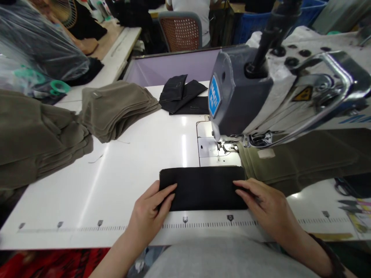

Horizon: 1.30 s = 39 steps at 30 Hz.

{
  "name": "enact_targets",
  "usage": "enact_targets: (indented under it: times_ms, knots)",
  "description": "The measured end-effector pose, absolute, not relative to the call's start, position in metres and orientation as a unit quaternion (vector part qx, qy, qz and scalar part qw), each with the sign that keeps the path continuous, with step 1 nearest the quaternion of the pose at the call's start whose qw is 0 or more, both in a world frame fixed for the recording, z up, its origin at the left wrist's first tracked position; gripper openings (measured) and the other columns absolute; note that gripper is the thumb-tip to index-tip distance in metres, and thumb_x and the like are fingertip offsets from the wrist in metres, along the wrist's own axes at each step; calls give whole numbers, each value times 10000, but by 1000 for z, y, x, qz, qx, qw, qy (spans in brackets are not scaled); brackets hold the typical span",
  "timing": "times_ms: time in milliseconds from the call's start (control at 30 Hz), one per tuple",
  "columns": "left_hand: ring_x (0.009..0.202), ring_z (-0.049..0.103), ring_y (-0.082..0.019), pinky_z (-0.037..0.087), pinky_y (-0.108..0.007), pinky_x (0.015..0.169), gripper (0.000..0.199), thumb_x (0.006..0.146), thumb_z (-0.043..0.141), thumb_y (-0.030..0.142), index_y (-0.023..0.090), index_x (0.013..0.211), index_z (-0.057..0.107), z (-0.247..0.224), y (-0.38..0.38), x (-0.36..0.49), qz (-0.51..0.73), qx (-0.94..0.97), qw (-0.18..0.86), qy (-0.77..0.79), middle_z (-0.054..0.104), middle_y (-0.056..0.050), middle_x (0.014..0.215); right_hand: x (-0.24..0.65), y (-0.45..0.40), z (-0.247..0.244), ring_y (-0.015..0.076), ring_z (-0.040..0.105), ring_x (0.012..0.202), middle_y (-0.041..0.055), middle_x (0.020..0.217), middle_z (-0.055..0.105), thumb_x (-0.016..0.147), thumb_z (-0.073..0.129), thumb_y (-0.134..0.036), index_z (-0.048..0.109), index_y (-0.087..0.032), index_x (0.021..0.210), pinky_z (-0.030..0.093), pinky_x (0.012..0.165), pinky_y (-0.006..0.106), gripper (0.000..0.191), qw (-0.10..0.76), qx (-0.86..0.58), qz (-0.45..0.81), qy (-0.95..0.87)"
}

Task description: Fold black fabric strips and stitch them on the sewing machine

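Note:
A black rectangular fabric piece lies flat on the white table in front of me, its long side parallel to the printed ruler. My left hand grips its left end, thumb and fingers on the cloth. At the opposite end, my right hand pinches the edge between thumb and fingers. Just beyond the fabric is the sewing machine's needle area, with a metal plate around it. The fabric's upper edge lies close to that plate.
Stacked olive fabric pieces and a larger olive pile occupy the left. Folded black pieces lie behind. The sewing machine head overhangs the right, above more olive panels. Scissors rest at far right. A person sits beyond.

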State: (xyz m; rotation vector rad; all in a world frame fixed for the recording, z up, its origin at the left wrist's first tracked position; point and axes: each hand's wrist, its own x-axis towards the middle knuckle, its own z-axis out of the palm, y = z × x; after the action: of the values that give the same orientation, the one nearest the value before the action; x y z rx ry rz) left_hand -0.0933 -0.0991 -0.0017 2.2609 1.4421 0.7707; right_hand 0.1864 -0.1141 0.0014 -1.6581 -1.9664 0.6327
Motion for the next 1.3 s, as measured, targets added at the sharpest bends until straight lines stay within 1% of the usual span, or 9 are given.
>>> enact_targets:
  times_ms: [133,333,700,1000,1133,1233,1300]
  knots:
    - [734,624,-135,524,-199,595,212,822,515,174,159,990,642,-1,-100,-92,285,789,174,515,633,-54,841,186,-113,2,146,612,738,33,812,647,853,444,-269,611,-203,951,482,642,266,205,231,-609,233,-722]
    - [730,634,-157,528,-210,560,203,817,519,211,168,946,669,1,-99,-91,287,778,166,534,641,-49,788,185,-111,1,149,611,753,34,827,650,853,441,-263,607,-199,959,479,655,271,207,210,-614,233,-724]
    - [743,638,-152,529,-200,547,194,816,517,211,175,930,671,2,-98,-90,279,773,170,543,648,-41,811,184,-109,-1,161,614,795,42,880,656,854,430,-253,602,-201,982,482,683,293,220,206,-617,237,-721]
    - [748,637,-150,530,-198,569,186,813,525,205,165,923,670,2,-97,-90,281,774,172,540,647,-46,829,184,-107,0,167,614,786,38,868,655,857,426,-252,599,-199,982,482,678,306,220,192,-621,241,-721]
    - [713,624,-136,524,-198,571,183,813,525,205,164,922,667,3,-96,-91,274,777,185,536,636,-44,814,183,-105,0,166,617,793,42,888,659,852,429,-244,598,-199,997,486,681,302,227,190,-621,236,-723]
    - [642,592,-116,509,-198,543,185,814,519,201,172,930,661,3,-96,-93,266,779,187,537,608,-27,749,184,-106,-2,167,623,780,39,883,664,849,427,-258,607,-206,989,493,672,300,233,192,-621,231,-724]
    - [629,575,-113,497,-197,528,193,815,513,198,176,944,655,4,-97,-94,261,773,181,549,588,-20,725,185,-106,-4,169,629,776,36,882,669,848,429,-283,616,-212,980,500,666,297,240,198,-620,222,-726]
